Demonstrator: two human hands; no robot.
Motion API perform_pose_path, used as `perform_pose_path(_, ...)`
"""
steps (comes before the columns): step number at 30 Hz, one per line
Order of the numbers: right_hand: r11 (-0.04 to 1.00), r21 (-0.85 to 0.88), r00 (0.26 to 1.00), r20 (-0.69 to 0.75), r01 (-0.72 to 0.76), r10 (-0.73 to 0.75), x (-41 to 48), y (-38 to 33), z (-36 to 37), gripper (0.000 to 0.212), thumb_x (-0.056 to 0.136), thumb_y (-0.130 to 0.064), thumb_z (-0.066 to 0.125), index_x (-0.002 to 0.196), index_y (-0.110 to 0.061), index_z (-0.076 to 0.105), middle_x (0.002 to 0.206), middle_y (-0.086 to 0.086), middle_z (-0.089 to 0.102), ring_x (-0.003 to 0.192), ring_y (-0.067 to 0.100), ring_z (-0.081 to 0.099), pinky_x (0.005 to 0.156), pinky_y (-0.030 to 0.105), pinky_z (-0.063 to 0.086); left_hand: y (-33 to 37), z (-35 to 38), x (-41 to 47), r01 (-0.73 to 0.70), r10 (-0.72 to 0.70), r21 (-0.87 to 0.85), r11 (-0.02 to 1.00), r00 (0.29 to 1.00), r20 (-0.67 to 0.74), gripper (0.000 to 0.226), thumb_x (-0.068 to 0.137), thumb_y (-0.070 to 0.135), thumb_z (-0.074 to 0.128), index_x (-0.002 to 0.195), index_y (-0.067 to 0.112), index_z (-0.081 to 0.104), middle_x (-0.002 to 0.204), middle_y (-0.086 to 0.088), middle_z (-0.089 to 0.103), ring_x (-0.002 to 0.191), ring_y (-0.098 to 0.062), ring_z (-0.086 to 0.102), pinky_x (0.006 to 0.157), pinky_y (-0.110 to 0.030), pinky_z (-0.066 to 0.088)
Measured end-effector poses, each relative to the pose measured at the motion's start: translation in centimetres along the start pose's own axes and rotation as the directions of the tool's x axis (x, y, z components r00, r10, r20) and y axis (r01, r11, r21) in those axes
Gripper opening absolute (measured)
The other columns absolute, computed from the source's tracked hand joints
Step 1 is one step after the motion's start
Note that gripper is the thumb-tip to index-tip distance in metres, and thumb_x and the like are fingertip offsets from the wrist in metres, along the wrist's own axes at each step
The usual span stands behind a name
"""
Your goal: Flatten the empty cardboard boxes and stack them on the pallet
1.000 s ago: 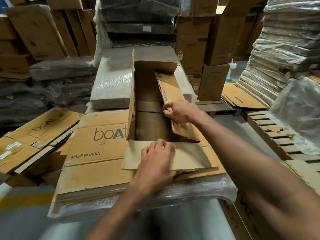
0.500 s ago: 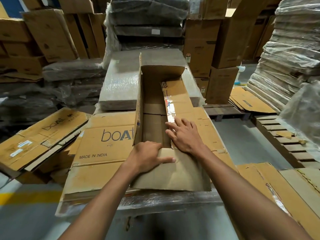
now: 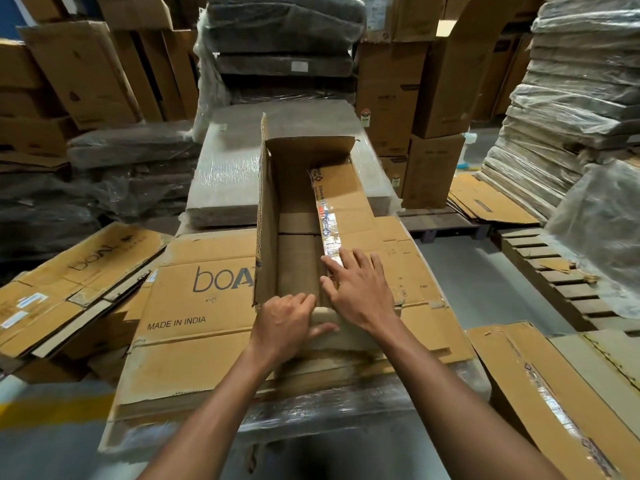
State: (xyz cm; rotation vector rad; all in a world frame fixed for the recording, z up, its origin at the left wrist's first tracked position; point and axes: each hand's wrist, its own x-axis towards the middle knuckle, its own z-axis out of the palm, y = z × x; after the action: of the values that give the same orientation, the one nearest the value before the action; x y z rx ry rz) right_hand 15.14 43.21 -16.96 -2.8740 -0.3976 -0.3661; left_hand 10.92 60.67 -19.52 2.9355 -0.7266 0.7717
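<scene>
A brown cardboard box (image 3: 298, 188) lies half collapsed on a stack of flattened boxes (image 3: 194, 306) printed "boAt" and wrapped in plastic film. Its left wall (image 3: 265, 216) still stands upright; its taped right wall (image 3: 349, 202) is pushed down almost flat. My right hand (image 3: 360, 289) presses on that right wall with fingers spread, near the tape strip. My left hand (image 3: 287, 323) grips the box's near flap (image 3: 325, 317), thumb along its edge. The pallet under the stack is hidden.
Flattened boxes lie at the left (image 3: 69, 282) and at the lower right (image 3: 554, 393). An empty wooden pallet (image 3: 561, 282) sits to the right. Film-wrapped stacks (image 3: 575, 109) and upright cartons (image 3: 433, 84) wall in the back. Grey floor (image 3: 464, 282) shows between them.
The box's right wall has gone from standing to nearly flat under my right hand. My left hand has shifted from pressing the near flap to gripping its folded edge.
</scene>
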Motion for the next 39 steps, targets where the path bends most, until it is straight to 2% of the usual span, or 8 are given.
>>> perform_pose_path(7,1.0,0.007,0.999,-0.036,-0.01,0.01,0.3,0.0,0.1,0.059,0.097,-0.058,0.025,0.149,-0.037,0.044,0.151,0.0,0.048,0.143,0.025,0.034,0.119,0.055,0.023,-0.4,-2.1,1.0,0.206,-0.173,-0.266,0.942,0.975,0.143,0.066,0.086,0.083,0.035,0.093,0.024,0.064,0.094,0.002,0.07,0.087,-0.016,0.064,0.075,-0.034,0.051)
perform_pose_path(13,0.999,0.028,0.998,-0.051,-0.022,0.024,0.2,0.2,-0.1,0.057,0.097,-0.058,0.029,0.147,-0.038,0.047,0.147,-0.003,0.051,0.141,0.023,0.036,0.118,0.053,0.025,-1.3,-3.5,4.1,0.195,-0.277,-0.277,0.941,0.914,-0.296,0.045,0.095,0.022,0.062,0.137,0.005,0.055,0.146,-0.016,0.05,0.148,-0.03,0.033,0.127,-0.047,0.012)
perform_pose_path(18,1.0,0.021,0.996,-0.089,-0.008,0.01,-0.1,0.1,-0.2,0.052,0.097,-0.056,0.033,0.141,-0.036,0.053,0.139,-0.006,0.055,0.133,0.021,0.04,0.114,0.049,0.028,-3.5,-3.5,3.9,0.483,-0.51,-0.168,0.859,0.835,-0.207,0.08,0.09,0.033,0.065,0.157,0.006,0.03,0.167,-0.016,0.02,0.157,-0.027,0.006,0.125,-0.043,-0.011)
perform_pose_path(23,1.0,0.031,0.994,-0.107,0.003,0.0,-0.1,-0.5,0.0,0.051,0.095,-0.055,0.034,0.136,-0.035,0.056,0.137,-0.005,0.056,0.132,0.023,0.042,0.114,0.051,0.029,-5.3,-3.7,3.6,0.771,-0.745,-0.052,0.634,0.628,0.226,0.097,0.094,0.041,0.064,0.16,0.002,0.005,0.165,-0.03,-0.001,0.154,-0.043,-0.009,0.123,-0.058,-0.008)
perform_pose_path(27,1.0,0.031,0.994,-0.109,0.007,-0.004,-0.2,-0.1,0.0,0.051,0.096,-0.055,0.034,0.137,-0.034,0.056,0.137,-0.006,0.056,0.132,0.022,0.041,0.114,0.05,0.029,-6.2,-1.9,3.8,0.89,-0.789,-0.068,0.451,0.432,0.437,0.085,0.092,0.021,0.064,0.158,-0.001,0.014,0.155,-0.042,0.021,0.142,-0.056,0.028,0.117,-0.064,0.028)
perform_pose_path(29,0.999,0.037,0.995,-0.099,0.006,-0.002,-0.2,0.2,-0.2,0.051,0.096,-0.055,0.034,0.137,-0.035,0.056,0.138,-0.006,0.056,0.132,0.021,0.041,0.113,0.049,0.028,-6.5,-1.3,3.5,0.877,-0.779,-0.158,0.454,0.477,0.407,0.049,0.092,0.021,0.063,0.133,-0.004,0.052,0.126,-0.029,0.061,0.109,-0.042,0.063,0.093,-0.051,0.055)
perform_pose_path(31,0.999,0.043,0.996,-0.093,-0.001,0.005,-0.1,0.1,-0.2,0.051,0.095,-0.055,0.034,0.136,-0.034,0.057,0.138,-0.006,0.056,0.133,0.022,0.042,0.113,0.049,0.028,-6.5,-1.3,3.2,0.867,-0.753,-0.288,0.406,0.496,0.432,0.024,0.095,0.018,0.063,0.111,0.001,0.063,0.104,-0.017,0.067,0.088,-0.033,0.066,0.077,-0.042,0.058)
perform_pose_path(39,0.897,0.422,0.991,-0.093,0.128,-0.098,2.3,-5.9,-0.9,0.031,0.102,-0.03,0.054,0.121,-0.008,0.067,0.122,0.011,0.068,0.115,0.027,0.06,0.102,0.04,0.046,-5.5,-1.5,1.7,0.862,-0.788,-0.378,0.337,0.478,0.387,0.041,0.093,0.037,0.061,0.128,0.017,0.058,0.116,-0.015,0.069,0.101,-0.038,0.063,0.08,-0.039,0.049)
